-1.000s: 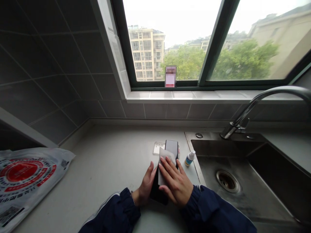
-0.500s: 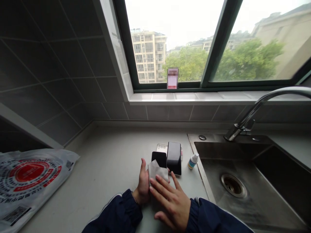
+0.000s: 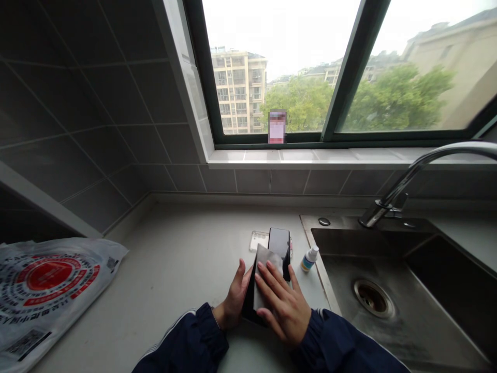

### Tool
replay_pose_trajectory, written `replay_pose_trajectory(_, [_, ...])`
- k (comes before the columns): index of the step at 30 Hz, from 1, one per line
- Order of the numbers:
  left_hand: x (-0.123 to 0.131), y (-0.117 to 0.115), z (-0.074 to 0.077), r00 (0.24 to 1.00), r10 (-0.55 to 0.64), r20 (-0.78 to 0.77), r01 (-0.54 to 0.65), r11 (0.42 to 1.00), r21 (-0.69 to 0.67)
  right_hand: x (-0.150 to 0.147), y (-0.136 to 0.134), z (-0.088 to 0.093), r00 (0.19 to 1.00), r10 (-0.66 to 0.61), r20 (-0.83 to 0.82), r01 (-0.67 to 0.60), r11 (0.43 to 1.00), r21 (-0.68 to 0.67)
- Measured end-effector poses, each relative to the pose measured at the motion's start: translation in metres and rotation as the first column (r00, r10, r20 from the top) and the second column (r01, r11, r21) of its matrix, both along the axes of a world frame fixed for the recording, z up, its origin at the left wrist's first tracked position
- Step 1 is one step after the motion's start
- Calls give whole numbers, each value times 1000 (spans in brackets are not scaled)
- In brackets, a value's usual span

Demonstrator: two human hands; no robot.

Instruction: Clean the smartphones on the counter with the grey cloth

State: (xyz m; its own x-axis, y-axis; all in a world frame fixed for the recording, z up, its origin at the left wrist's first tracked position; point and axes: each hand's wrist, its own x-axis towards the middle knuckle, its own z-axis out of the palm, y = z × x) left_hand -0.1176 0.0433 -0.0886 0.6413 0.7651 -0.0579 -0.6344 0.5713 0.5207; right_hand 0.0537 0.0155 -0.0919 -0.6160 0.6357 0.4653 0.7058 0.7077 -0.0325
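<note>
A black phone (image 3: 249,305) rests in my left hand (image 3: 234,295), which grips it by its left side with the thumb up. My right hand (image 3: 281,300) presses a grey cloth (image 3: 267,255) flat onto the phone's face, fingers extended over the cloth. Just beyond, a second dark phone (image 3: 278,238) lies on the counter, partly covered by the cloth and my fingers. Beside it is a clear phone case (image 3: 258,240). A small white spray bottle (image 3: 309,259) with a blue and yellow label stands to the right.
On the right is a steel sink (image 3: 337,305) with a chrome faucet (image 3: 392,194). A white plastic bag (image 3: 50,280) with red print lies at the far left of the pale counter (image 3: 174,248). Behind are a tiled wall and a window.
The cloth and my right hand have shifted up and right across the phone. The held phone has tilted and come nearer, uncovering more of the clear case.
</note>
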Motion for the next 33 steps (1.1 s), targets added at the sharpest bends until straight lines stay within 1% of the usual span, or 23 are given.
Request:
replay_pose_trajectory(3, [0, 0, 1, 1000, 5, -23, -5, 1000, -14, -1, 0, -2, 1000, -8, 25, 9, 1000, -10])
replay_pose_trajectory(6, [0, 0, 5, 998, 25, -57, -27, 999, -32, -4, 0, 1, 999, 3, 46, -2, 999, -33])
replay_pose_trajectory(11, [0, -3, 12, 994, 46, -98, -58, 990, -129, -15, -9, 7, 992, 114, 49, -112, 992, -53])
replay_pose_trajectory(15, [0, 0, 11, 998, 32, -59, -42, 982, -183, -17, -15, 6, 985, 168, 28, -167, 984, -59])
replay_pose_trajectory(20, [-1, 4, 14, 1000, 23, 15, -20, 984, -178, -11, -14, 6, 978, 203, -51, -205, 978, -28])
replay_pose_trajectory(22, [-1, 3, 17, 999, 25, 39, -18, 985, -172, -8, -12, 6, 979, 189, -77, -190, 982, -13])
replay_pose_trajectory(25, [-1, 2, 19, 997, 32, 66, -22, 989, -149, -3, -9, 5, 988, 127, -91, -125, 992, 19])
replay_pose_trajectory(28, [-1, 1, 14, 997, 33, 66, -25, 993, -119, 2, -4, 2, 996, 14, -83, -11, 999, 42])
replay_pose_trajectory(30, [0, 0, 11, 999, 19, 50, -15, 996, -90, 5, -1, 0, 994, -57, -91, 60, 998, 33])
replay_pose_trajectory(33, [0, 0, 8, 1000, -9, 20, 10, 1000, -27, 6, 1, -2, 985, -113, -132, 116, 993, 19])
